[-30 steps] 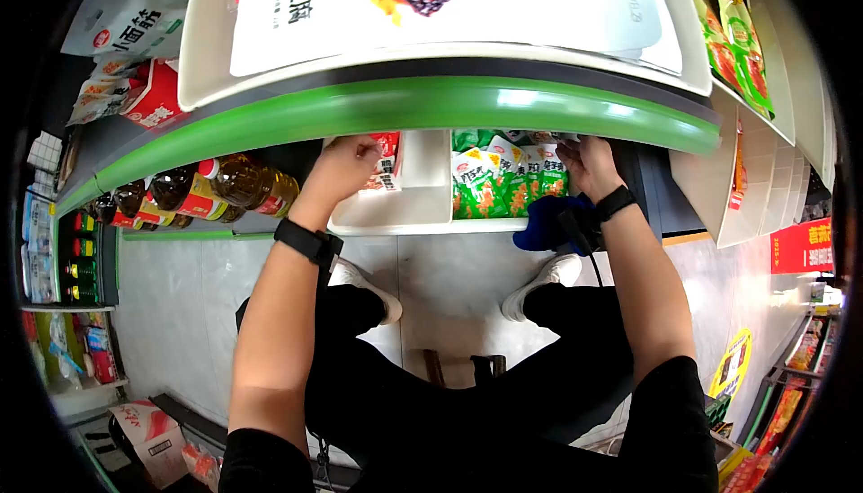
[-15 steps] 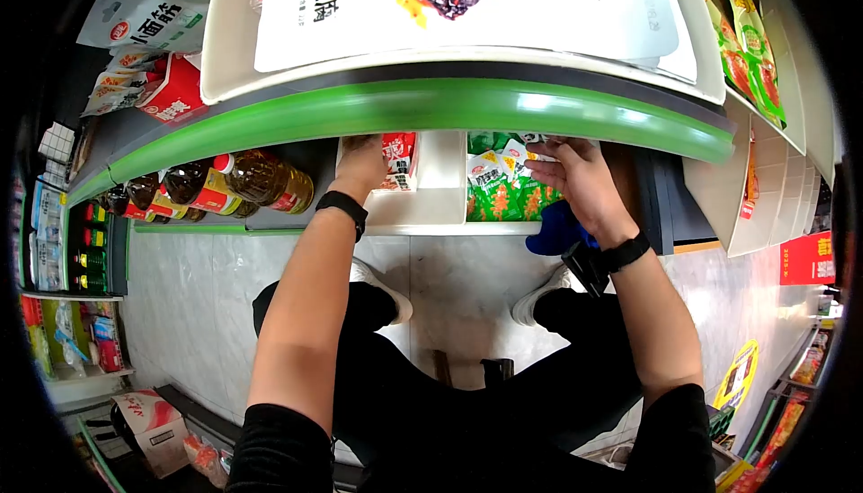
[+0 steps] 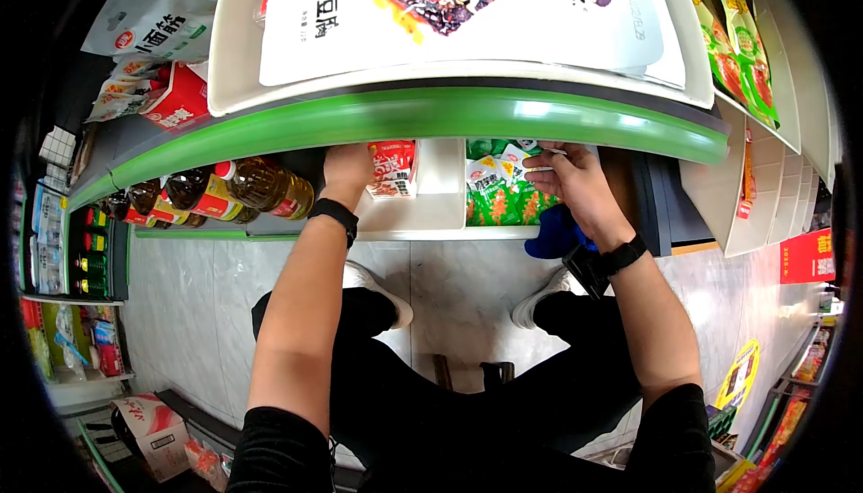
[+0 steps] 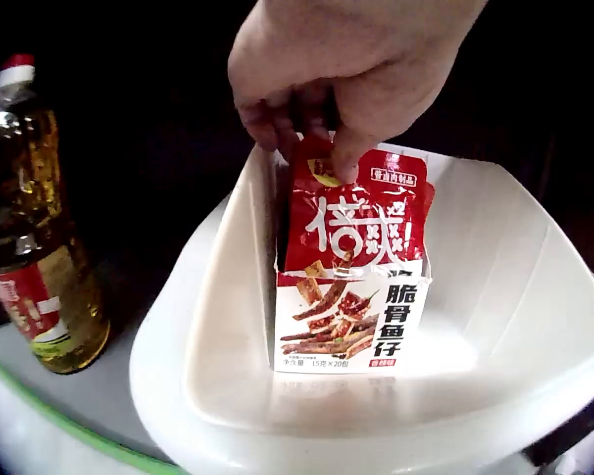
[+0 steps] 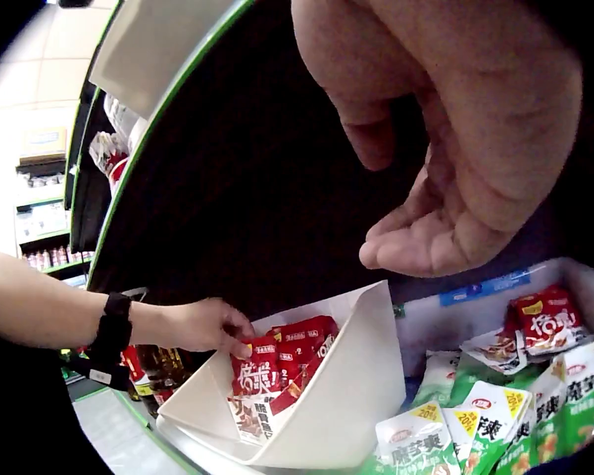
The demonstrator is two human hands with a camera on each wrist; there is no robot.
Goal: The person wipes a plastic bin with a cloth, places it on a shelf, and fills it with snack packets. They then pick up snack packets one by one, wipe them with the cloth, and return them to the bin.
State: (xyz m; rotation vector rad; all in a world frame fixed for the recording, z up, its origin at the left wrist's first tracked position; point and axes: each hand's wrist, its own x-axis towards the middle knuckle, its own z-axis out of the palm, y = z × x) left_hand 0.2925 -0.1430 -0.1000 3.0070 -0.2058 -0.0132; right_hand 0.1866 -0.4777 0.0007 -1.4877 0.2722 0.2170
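In the left wrist view my left hand pinches the top edge of a red and white snack box, which stands upright against the left side of a white bin. The right wrist view shows red packets in the box. My right hand hovers with bent, relaxed fingers and nothing in them, above green and white packets in the neighbouring bin. A few red packets lie at the back there. In the head view the shelf edge partly hides the fingertips of both hands.
A green-edged shelf with a tray of large white pouches overhangs the bins. Oil bottles stand left of them. White dividers are at the right, and a blue item hangs by the right wrist.
My left hand has shifted around the red box, now at its left side. My right hand has drawn back a little from the green packets, and the head view has shifted.
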